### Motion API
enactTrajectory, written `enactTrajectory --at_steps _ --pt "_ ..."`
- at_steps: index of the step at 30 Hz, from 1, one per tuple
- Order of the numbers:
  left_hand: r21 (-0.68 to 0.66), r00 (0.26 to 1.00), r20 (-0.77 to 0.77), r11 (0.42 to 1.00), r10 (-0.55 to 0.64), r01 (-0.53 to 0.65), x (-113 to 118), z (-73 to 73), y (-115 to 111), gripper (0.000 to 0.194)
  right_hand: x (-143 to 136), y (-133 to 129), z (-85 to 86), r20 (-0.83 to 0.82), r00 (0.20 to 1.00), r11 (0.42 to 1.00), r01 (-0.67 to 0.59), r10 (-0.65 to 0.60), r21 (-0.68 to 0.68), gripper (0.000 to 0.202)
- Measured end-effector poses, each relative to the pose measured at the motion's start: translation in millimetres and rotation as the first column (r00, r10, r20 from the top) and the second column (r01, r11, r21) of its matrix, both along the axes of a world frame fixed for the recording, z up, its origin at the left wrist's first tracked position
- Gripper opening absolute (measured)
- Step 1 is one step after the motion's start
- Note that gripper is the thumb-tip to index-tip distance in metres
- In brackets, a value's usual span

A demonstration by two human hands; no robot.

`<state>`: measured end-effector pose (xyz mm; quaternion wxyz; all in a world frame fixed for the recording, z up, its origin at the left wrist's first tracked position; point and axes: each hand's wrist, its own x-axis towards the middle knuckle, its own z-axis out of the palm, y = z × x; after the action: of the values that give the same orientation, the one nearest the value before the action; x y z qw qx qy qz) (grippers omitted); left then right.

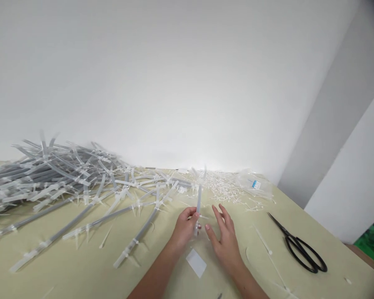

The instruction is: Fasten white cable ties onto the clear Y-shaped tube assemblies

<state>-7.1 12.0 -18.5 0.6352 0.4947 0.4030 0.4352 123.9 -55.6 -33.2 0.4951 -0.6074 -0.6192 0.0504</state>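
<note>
My left hand (185,226) is closed around the near part of a grey plastic tube (200,198), which points away from me toward the wall. White cable ties and clear fittings show on the tube, and its far end is branched. Beside it, my right hand (222,232) is open, fingers spread and apart from the tube, with nothing in it. A small white card (196,263) lies on the table between my forearms.
A big heap of similar tubes (59,170) fills the left, with several single ones in front. Loose white cable ties (226,187) and a clear bag (252,183) lie at the back. Black scissors (299,247) rest on the table (336,232) at right; a wall (187,83) stands behind.
</note>
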Motion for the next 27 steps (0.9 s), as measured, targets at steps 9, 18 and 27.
enactTrajectory --at_steps 9,18,27 --pt "0.232 0.937 -0.311 0.969 0.160 -0.088 -7.4 -6.4 6.4 0.020 -0.6 3.8 -12.4 0.356 0.930 0.995 0.094 -0.094 0.018 0.052" --pt "0.585 0.928 -0.326 0.810 0.179 0.049 -7.0 35.4 -24.2 0.034 -21.9 -15.7 12.8 0.564 0.817 0.992 -0.082 0.121 -0.095 0.039" --pt "0.638 0.859 -0.505 0.636 -0.081 0.435 2.1 88.8 -80.2 0.039 -20.6 -40.0 55.0 0.604 0.767 0.976 -0.159 0.216 -0.146 0.062"
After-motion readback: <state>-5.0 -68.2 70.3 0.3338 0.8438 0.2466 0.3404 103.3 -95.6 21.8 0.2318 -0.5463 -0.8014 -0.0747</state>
